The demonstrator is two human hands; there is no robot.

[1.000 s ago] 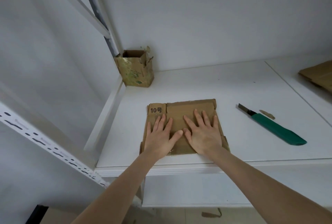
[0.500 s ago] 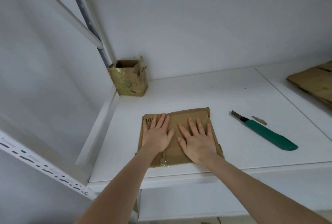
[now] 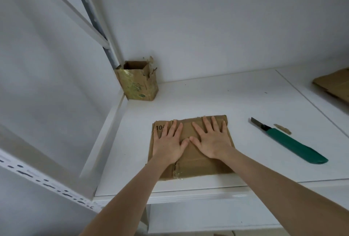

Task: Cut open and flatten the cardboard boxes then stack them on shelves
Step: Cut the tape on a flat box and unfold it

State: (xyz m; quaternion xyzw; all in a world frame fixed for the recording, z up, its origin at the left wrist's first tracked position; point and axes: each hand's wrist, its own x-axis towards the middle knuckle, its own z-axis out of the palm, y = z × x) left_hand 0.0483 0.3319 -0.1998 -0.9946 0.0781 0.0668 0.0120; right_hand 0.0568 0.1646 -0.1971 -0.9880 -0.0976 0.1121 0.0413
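White shelf (image 3: 207,99) against a plain white wall, slotted rail at left. Flattened box (image 3: 198,162) lies near the front edge. Left hand (image 3: 168,141) and right hand (image 3: 213,141) are spread flat on it, palms down, likely pressing the creases so it stacks flat. Green knife (image 3: 290,141) is parked well apart to the right, out of the way. Open-topped box (image 3: 137,82) stands upright in the back corner. More cardboard (image 3: 334,84) at far right.

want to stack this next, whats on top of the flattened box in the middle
Only the left hand and right hand, pressed flat on the flattened box. The left hand hides part of the printed number; cardboard beneath both palms is covered.
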